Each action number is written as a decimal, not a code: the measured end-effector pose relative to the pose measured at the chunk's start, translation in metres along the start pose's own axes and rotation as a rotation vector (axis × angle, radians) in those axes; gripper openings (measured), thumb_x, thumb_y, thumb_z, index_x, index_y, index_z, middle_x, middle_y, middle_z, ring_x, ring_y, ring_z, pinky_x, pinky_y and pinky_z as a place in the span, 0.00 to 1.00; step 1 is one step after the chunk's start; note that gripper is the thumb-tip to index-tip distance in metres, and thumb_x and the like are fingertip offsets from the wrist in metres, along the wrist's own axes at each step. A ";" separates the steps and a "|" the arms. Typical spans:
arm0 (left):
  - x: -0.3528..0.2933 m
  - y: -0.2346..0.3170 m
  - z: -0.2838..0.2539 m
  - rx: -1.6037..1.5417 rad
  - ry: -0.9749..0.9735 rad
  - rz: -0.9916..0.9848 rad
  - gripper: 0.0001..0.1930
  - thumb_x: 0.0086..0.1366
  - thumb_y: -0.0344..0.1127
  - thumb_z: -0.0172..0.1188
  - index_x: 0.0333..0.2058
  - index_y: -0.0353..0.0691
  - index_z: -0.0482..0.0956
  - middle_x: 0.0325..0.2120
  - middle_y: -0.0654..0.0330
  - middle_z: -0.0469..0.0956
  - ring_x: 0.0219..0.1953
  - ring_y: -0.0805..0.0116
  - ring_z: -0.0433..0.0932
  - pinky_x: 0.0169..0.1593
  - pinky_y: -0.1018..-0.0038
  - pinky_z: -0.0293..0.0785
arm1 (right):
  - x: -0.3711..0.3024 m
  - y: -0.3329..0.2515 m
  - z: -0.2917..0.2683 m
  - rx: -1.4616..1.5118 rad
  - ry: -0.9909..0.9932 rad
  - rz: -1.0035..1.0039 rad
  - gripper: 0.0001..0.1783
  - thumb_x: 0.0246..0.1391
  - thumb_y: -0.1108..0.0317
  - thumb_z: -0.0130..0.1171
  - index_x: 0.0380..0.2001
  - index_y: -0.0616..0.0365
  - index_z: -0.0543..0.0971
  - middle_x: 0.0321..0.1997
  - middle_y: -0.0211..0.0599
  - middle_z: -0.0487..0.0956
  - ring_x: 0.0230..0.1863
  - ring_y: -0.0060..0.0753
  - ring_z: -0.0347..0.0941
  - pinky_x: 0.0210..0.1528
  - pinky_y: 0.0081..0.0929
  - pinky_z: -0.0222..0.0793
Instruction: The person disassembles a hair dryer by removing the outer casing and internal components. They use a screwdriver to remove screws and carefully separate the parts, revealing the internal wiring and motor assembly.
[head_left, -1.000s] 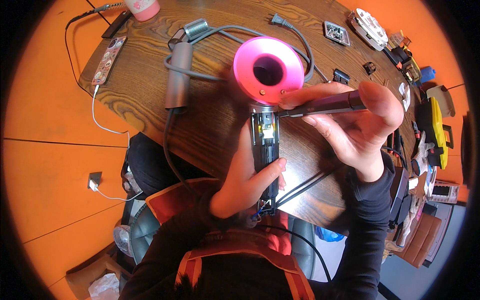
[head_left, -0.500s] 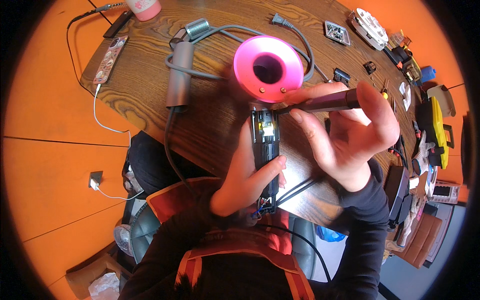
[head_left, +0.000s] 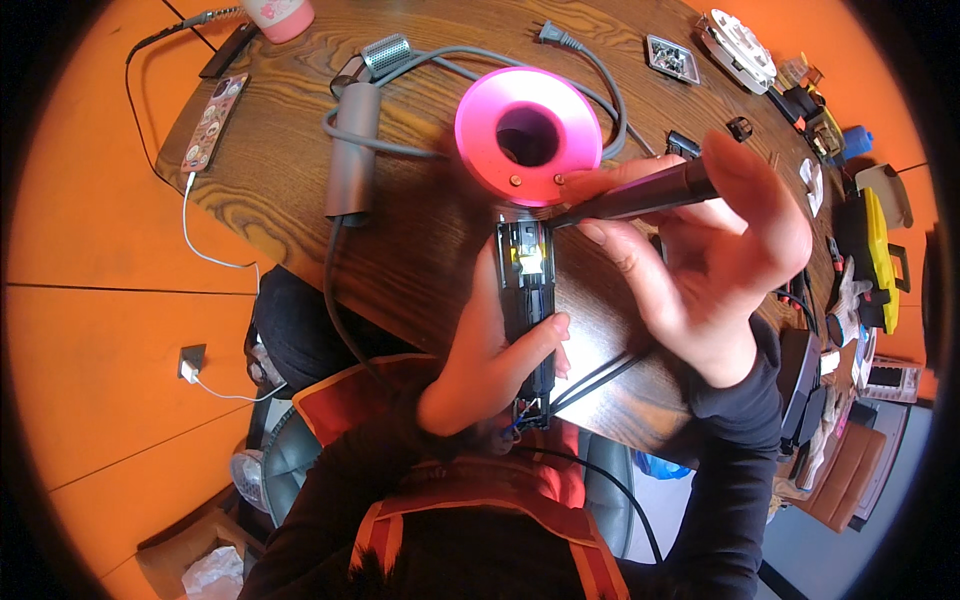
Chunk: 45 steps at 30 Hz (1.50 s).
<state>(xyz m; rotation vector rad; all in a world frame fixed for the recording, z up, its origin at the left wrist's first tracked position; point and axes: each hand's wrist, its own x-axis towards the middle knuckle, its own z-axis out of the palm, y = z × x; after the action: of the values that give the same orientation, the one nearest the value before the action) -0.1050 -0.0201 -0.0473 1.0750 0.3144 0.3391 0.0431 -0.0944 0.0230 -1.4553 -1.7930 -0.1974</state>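
My left hand [head_left: 490,345] is wrapped round the bare black inner handle [head_left: 537,320] of a hair dryer, whose outer shell is off. The dryer's round pink head [head_left: 470,150] faces up at the far end of this handle, with two small brass-coloured screws on its near rim. My right hand [head_left: 690,260] grips a dark, pen-shaped screwdriver [head_left: 640,197] between thumb and fingers. Its tip touches or nearly touches the joint between head and handle; exact contact is hidden. Wires show at the handle's near end.
A grey tube-shaped shell [head_left: 352,150] lies on the wooden table [head_left: 270,150] at left, beside a perforated metal cylinder [head_left: 385,55] and a coiled grey cord with a plug [head_left: 558,37]. A small parts tray [head_left: 672,60] sits far right. Tools and a yellow case [head_left: 880,255] crowd the right side.
The screwdriver's rear end has tilted slightly away from me, and my right palm has shifted a little to the right. My left hand keeps its hold on the dryer handle.
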 end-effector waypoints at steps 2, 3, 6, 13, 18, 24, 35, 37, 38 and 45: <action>0.000 0.000 -0.001 -0.045 0.006 -0.004 0.35 0.56 0.20 0.47 0.58 0.40 0.38 0.25 0.56 0.68 0.18 0.71 0.73 0.23 0.75 0.72 | -0.002 -0.007 0.006 -0.030 0.052 0.022 0.44 0.40 0.88 0.58 0.56 0.59 0.45 0.46 0.55 0.67 0.38 0.46 0.74 0.37 0.38 0.76; 0.000 0.000 -0.001 -0.067 0.008 -0.007 0.36 0.56 0.19 0.49 0.58 0.40 0.39 0.25 0.57 0.68 0.19 0.72 0.73 0.23 0.76 0.72 | -0.002 -0.010 0.010 -0.031 0.073 0.028 0.44 0.40 0.88 0.58 0.56 0.59 0.44 0.46 0.55 0.66 0.38 0.45 0.74 0.37 0.37 0.76; 0.001 0.000 -0.001 -0.073 -0.002 -0.001 0.36 0.56 0.19 0.48 0.58 0.40 0.39 0.25 0.57 0.68 0.19 0.71 0.73 0.23 0.76 0.72 | -0.002 -0.012 0.014 0.037 0.166 0.063 0.44 0.43 0.88 0.55 0.58 0.55 0.42 0.44 0.55 0.69 0.37 0.44 0.75 0.39 0.36 0.75; -0.001 -0.001 -0.001 -0.094 0.019 -0.038 0.35 0.56 0.21 0.47 0.58 0.41 0.38 0.24 0.54 0.69 0.19 0.68 0.73 0.24 0.74 0.73 | 0.006 0.008 -0.031 0.080 0.445 0.172 0.37 0.52 0.83 0.47 0.59 0.46 0.44 0.37 0.58 0.75 0.38 0.45 0.75 0.42 0.38 0.74; 0.000 -0.002 -0.002 -0.025 0.025 -0.010 0.31 0.57 0.28 0.49 0.55 0.41 0.42 0.24 0.52 0.70 0.18 0.65 0.73 0.23 0.71 0.73 | -0.001 0.053 -0.085 -0.089 0.677 0.331 0.32 0.52 0.80 0.51 0.56 0.48 0.52 0.38 0.55 0.76 0.41 0.42 0.75 0.41 0.28 0.74; -0.004 -0.003 -0.001 -0.018 0.056 -0.008 0.29 0.58 0.25 0.48 0.55 0.39 0.43 0.24 0.53 0.70 0.19 0.66 0.73 0.24 0.72 0.73 | -0.037 0.090 -0.105 0.249 0.778 0.590 0.38 0.47 0.84 0.53 0.57 0.43 0.52 0.32 0.41 0.76 0.32 0.30 0.75 0.31 0.22 0.74; -0.005 -0.003 -0.001 -0.044 0.061 0.004 0.29 0.58 0.27 0.49 0.54 0.40 0.43 0.26 0.51 0.70 0.20 0.65 0.73 0.25 0.71 0.73 | -0.063 0.121 -0.098 0.112 0.706 0.737 0.38 0.45 0.85 0.51 0.57 0.42 0.53 0.22 0.32 0.72 0.26 0.22 0.71 0.26 0.18 0.69; -0.005 -0.004 -0.001 -0.011 0.079 0.001 0.29 0.58 0.28 0.50 0.54 0.39 0.44 0.26 0.51 0.70 0.20 0.65 0.73 0.24 0.71 0.73 | -0.065 0.123 -0.098 0.051 0.682 0.745 0.38 0.45 0.86 0.51 0.57 0.43 0.53 0.22 0.32 0.72 0.25 0.22 0.71 0.26 0.18 0.69; -0.005 -0.004 -0.002 -0.024 0.072 0.006 0.29 0.58 0.29 0.50 0.54 0.39 0.44 0.26 0.51 0.70 0.20 0.65 0.73 0.24 0.71 0.73 | -0.066 0.123 -0.098 0.023 0.669 0.748 0.38 0.45 0.86 0.51 0.57 0.43 0.53 0.22 0.32 0.72 0.25 0.22 0.71 0.26 0.18 0.68; -0.005 -0.004 -0.001 -0.002 0.082 0.006 0.29 0.58 0.30 0.51 0.54 0.39 0.44 0.26 0.51 0.70 0.20 0.65 0.73 0.24 0.71 0.73 | -0.069 0.123 -0.101 -0.380 0.576 0.752 0.36 0.43 0.80 0.58 0.55 0.48 0.56 0.17 0.36 0.72 0.18 0.22 0.68 0.20 0.21 0.63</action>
<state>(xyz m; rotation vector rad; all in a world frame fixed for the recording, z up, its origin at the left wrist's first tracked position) -0.1096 -0.0231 -0.0508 1.0622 0.3839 0.3887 0.2004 -0.1638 0.0021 -1.9826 -0.7040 -0.5193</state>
